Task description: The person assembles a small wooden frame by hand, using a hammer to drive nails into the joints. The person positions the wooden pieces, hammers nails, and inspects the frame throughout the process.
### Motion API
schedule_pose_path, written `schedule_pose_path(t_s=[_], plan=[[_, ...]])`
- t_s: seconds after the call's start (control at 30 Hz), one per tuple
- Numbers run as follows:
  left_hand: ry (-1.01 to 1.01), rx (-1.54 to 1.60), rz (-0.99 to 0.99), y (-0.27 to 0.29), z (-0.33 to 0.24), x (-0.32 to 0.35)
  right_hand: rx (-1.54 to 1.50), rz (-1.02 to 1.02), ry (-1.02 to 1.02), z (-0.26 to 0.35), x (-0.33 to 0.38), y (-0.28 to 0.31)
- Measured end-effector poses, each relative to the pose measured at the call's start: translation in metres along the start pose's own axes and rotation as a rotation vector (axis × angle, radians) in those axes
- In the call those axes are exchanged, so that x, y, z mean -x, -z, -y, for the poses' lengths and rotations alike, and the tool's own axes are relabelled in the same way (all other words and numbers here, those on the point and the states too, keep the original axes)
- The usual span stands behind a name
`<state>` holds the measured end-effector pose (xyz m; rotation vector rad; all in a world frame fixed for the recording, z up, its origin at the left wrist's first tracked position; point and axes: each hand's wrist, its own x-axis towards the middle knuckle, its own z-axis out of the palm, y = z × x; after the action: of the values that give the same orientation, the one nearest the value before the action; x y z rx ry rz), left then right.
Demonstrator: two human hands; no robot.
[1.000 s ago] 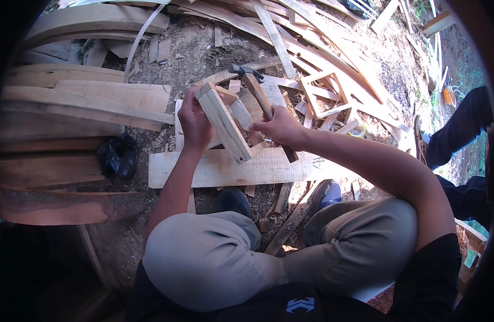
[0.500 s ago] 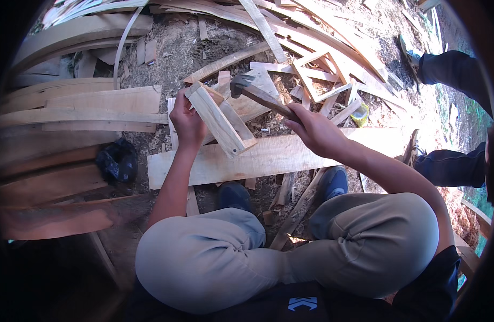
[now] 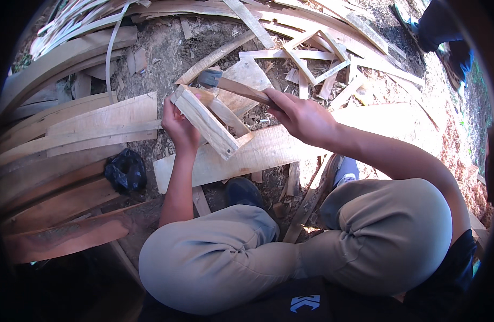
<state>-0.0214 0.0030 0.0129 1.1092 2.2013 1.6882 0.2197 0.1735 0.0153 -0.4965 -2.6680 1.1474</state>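
My left hand (image 3: 181,126) is closed around the far left end of a small wooden frame (image 3: 208,125), made of pale slats and tilted above the ground. A dark nail head or hole marks its near end. In my right hand (image 3: 306,119) is a hammer (image 3: 241,89), gripped by its wooden handle. The hammer's dark metal head hovers close to the frame's far corner; whether they touch I cannot tell. Beneath the frame lies a wide pale plank (image 3: 257,154), crosswise in front of my feet.
Nailed slat frames (image 3: 316,56) and loose strips lie at the far right. Curved boards (image 3: 70,48) are stacked on the left, near a black plastic bag (image 3: 126,172). Another person's legs (image 3: 440,27) stand at the upper right. Sawdust and offcuts litter the ground.
The hammer has moved left and its head has turned, now near the frame's far corner. My left hand still grips the frame. The other person's legs have shifted farther away.
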Motion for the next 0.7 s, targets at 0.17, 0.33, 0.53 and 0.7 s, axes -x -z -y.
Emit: schedule_pose_path(t_s=[0.17,0.33,0.53,0.7], plan=[[-0.005,0.024,0.024,0.003,0.001,-0.002,0.009,0.052,-0.019,-0.001,0.002,-0.010],[-0.003,0.022,0.011,-0.001,0.002,0.001,-0.028,0.006,-0.042,-0.006,0.005,-0.015],[-0.047,0.011,0.016,-0.002,-0.001,-0.002,-0.074,0.025,-0.069,-0.002,0.001,-0.006],[-0.013,0.032,0.014,0.001,0.000,-0.002,-0.056,0.131,-0.150,-0.004,0.004,-0.008]])
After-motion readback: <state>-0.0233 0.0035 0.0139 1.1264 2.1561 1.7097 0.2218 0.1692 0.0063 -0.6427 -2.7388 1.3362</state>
